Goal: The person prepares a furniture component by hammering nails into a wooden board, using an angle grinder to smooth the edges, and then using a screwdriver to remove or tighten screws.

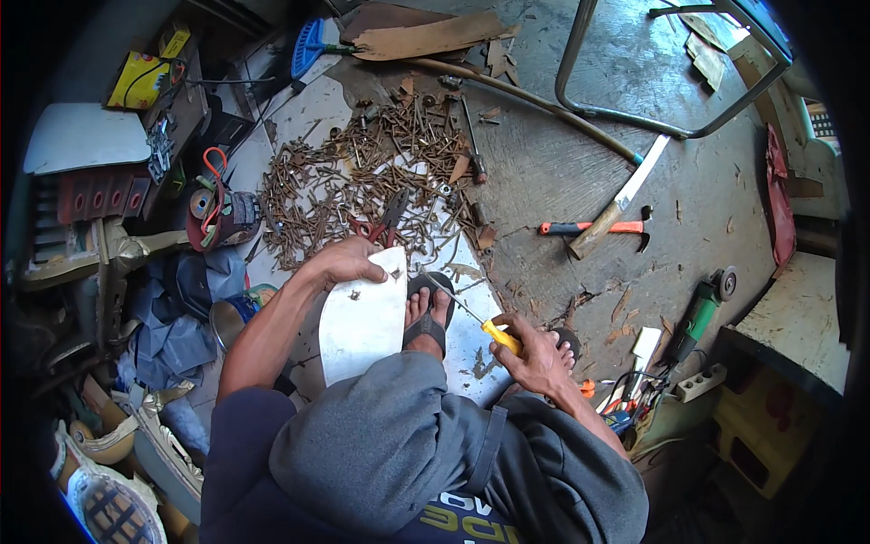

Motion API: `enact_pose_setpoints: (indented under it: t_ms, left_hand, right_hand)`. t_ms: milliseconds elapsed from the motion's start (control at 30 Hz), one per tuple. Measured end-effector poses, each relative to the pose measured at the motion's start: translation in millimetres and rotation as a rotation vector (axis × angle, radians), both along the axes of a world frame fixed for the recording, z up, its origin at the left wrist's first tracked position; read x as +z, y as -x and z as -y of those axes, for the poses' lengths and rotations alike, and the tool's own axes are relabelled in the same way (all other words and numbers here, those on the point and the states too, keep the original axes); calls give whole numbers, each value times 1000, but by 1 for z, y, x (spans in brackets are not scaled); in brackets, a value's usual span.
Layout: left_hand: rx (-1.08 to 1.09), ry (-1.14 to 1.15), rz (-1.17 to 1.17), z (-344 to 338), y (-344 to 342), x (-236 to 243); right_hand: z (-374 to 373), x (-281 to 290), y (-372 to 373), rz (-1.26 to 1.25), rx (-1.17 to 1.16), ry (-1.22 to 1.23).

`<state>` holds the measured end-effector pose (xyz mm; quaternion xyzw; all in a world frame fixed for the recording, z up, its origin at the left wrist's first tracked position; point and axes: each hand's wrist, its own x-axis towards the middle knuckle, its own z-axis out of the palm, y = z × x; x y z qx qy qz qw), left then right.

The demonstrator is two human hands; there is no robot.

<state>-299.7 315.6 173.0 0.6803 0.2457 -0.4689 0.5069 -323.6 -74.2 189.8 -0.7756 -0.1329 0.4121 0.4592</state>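
Observation:
My left hand (349, 265) grips the top of a white curved panel (361, 331) with small ragged holes near its upper part. In my right hand (530, 358) is a screwdriver with a yellow handle (501, 335), its thin metal shaft angled up toward the panel's right edge. Just beyond the panel lie red-handled pliers (392, 214) on a heap of rusty screws and nails (335, 172). My sandaled left foot (423, 308) is beside the panel.
An orange hammer (580, 228), a long wooden-handled blade (616, 204), a green angle grinder (698, 313) and a power strip (700, 383) lie rightward. A metal chair frame (634, 118) stands at the upper right. Clutter (181, 308) crowds the left; scrap wood (426, 36) lies at the back.

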Motion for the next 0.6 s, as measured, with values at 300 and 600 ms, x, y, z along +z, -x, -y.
enact_pose_setpoints:
  t_ms: [300, 600]
  left_hand:
    - [-108, -158, 131, 10, 2, -8]
    - [-144, -228, 124, 19, -4, -1]
  right_hand:
    - [-4, 2, 1, 109, 67, -4]
    - [-12, 10, -6, 62, 84, 20]
